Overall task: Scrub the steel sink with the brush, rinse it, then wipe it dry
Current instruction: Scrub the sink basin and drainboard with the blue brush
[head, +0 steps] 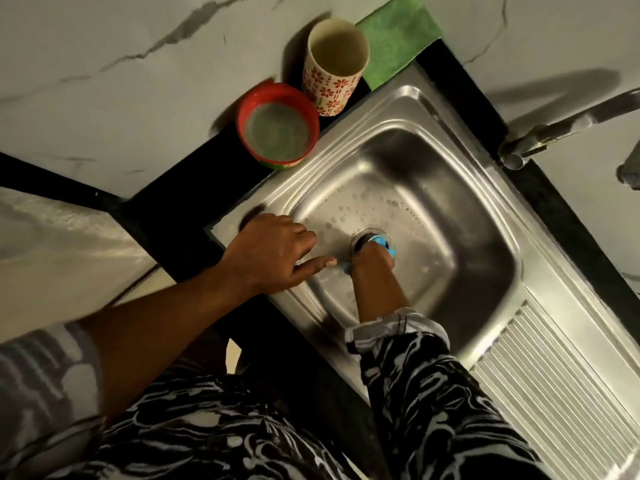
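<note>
Steel sink (433, 188) floor: brush (383, 244) inside fingers of right hand (373, 263).

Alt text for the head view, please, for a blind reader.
The right hand grips a blue brush at the drain of the soapy steel sink; the left hand rests on its rim. A red bowl, patterned cup and green cloth sit behind.

Right hand (372, 260) grips brush (383, 243) at drain (359, 238); left hand (273, 252) on sink rim (311, 174).
</note>
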